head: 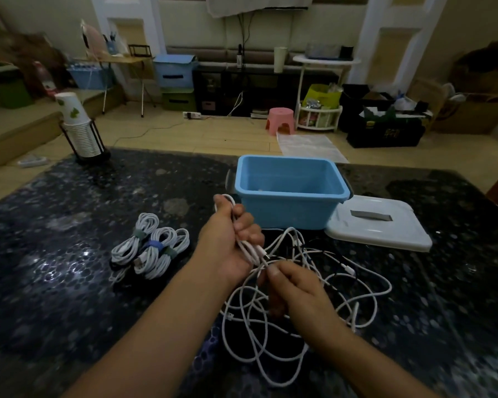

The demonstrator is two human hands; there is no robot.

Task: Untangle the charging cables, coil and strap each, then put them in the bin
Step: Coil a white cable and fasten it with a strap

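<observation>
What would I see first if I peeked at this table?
Probably the two hands in the middle: the left hand grips a bunch of white cable loops while the right hand pinches a strand above the loose tangle. Behind them sits a bright blue bin, and strapped coils lie to the left.

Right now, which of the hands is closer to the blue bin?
Left. The left hand holds white cable loops just in front of the blue bin, near its left corner. The right hand pinches the cable lower down, nearer the person, above the tangled cables.
</observation>
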